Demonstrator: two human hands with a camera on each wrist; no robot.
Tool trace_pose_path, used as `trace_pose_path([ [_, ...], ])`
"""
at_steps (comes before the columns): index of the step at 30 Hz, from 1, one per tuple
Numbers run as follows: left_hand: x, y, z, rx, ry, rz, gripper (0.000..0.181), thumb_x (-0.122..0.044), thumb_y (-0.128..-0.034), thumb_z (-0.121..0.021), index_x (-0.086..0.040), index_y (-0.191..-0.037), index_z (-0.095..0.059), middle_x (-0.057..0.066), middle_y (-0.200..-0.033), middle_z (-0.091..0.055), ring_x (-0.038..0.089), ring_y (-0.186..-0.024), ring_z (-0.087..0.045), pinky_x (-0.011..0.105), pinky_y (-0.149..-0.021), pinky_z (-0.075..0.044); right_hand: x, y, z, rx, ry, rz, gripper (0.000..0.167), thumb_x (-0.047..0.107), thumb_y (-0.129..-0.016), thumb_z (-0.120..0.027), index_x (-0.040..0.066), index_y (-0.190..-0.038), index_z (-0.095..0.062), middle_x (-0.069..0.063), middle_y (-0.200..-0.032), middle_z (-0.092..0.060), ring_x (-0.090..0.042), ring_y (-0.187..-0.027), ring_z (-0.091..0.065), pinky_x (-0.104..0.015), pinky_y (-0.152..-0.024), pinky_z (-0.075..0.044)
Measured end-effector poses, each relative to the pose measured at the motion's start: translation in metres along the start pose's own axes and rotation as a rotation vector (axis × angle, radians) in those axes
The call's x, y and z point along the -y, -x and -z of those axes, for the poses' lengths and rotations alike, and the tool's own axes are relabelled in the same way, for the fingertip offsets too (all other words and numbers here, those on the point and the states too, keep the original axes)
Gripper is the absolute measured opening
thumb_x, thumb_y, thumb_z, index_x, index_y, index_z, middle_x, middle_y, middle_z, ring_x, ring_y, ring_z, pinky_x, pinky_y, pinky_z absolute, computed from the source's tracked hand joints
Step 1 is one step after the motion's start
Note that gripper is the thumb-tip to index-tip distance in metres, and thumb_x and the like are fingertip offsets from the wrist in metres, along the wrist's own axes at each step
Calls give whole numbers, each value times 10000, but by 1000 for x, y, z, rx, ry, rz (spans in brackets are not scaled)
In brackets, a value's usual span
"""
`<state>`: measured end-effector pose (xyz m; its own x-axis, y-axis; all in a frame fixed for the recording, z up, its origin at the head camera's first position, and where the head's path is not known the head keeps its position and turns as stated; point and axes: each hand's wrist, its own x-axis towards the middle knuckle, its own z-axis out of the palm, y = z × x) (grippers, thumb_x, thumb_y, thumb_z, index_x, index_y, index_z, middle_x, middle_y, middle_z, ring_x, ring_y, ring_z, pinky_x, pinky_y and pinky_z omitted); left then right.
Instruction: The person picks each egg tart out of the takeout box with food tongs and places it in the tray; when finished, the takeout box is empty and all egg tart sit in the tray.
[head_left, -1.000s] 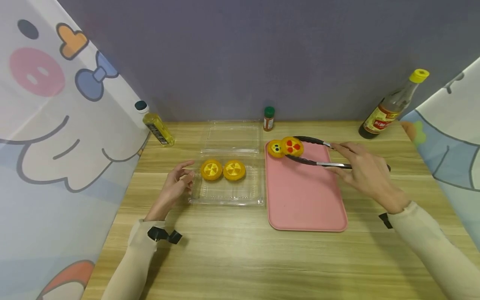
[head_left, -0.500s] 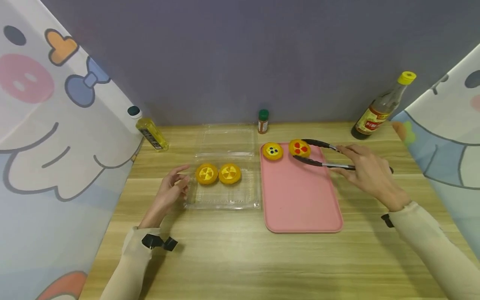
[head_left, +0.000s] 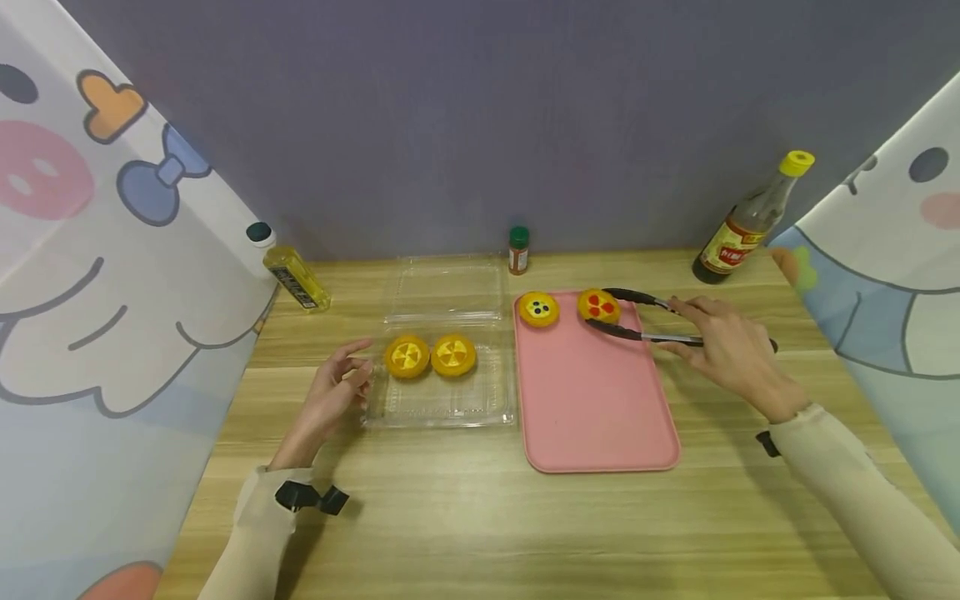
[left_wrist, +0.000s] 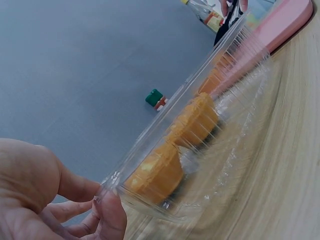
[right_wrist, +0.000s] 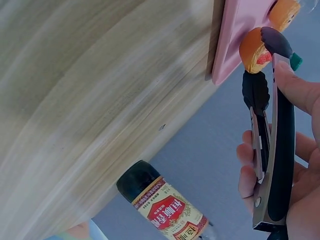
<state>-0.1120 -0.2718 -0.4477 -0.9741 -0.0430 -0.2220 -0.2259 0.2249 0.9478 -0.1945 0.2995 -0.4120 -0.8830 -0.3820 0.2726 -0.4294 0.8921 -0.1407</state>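
Observation:
My right hand (head_left: 731, 346) grips black-and-silver tongs (right_wrist: 282, 150). The tongs' black tips stand apart on either side of an egg tart with red pieces on top (head_left: 598, 307), at the back of the pink tray (head_left: 596, 400). To its left on the tray, separate from it, is an egg tart with dark berries (head_left: 539, 309). My left hand (head_left: 333, 389) pinches the rim of a clear plastic container (left_wrist: 235, 165) at its left side, between thumb and finger. Two egg tarts with yellow wedges (head_left: 407, 357) sit side by side inside it, and its lid (head_left: 448, 287) lies folded back.
Along the back stand a small green-capped spice jar (head_left: 518, 250) in the middle and a dark sauce bottle with a yellow cap (head_left: 746, 221) at the right. An oil bottle (head_left: 296, 275) is at the left. A grey wall (head_left: 450, 125) closes off the table's far side.
The red-topped tart has moved right with the tongs, away from the berry tart it overlapped, and now sits apart on the tray. My left hand keeps its hold on the container.

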Motion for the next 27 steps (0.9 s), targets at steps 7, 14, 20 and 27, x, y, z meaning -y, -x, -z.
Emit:
trace_pose_path([
  [7,2,0,0,3,13,-8,518,-133,-1097,-521,-49,-1585,-368,23,-1036,-586,103,-708,-569,250,-556,-539,-1,1,-2,4,0,-2,691,416,-818,-885,92,-1387,-663,-196,-1254,-697,-450,-974,-712,-316,-340,-356],
  [14,1,0,-1,-4,6,-3,503,-111,-1100,-504,-71,-1586,-378,49,-1051,-572,95,-704,-556,249,-560,-537,-1,0,-6,-10,4,10,700,398,-803,-899,84,-1382,-664,-204,-1246,-687,-438,-919,-714,-283,-338,-326],
  [20,1,0,-1,-4,0,-2,514,-125,-1103,-504,-55,-1592,-361,71,-1075,-574,96,-710,-553,256,-563,-539,1,-2,-8,15,8,-9,717,416,-810,-892,79,-1395,-652,-237,-1296,-660,-476,-979,-701,-362,-352,-394],
  [27,3,-1,-1,-9,2,6,507,-123,-1101,-507,-70,-1589,-377,89,-1090,-573,101,-717,-552,253,-563,-540,3,-3,-6,21,9,-26,773,441,-811,-884,80,-1440,-616,-234,-1262,-642,-401,-899,-699,-410,-378,-424],
])
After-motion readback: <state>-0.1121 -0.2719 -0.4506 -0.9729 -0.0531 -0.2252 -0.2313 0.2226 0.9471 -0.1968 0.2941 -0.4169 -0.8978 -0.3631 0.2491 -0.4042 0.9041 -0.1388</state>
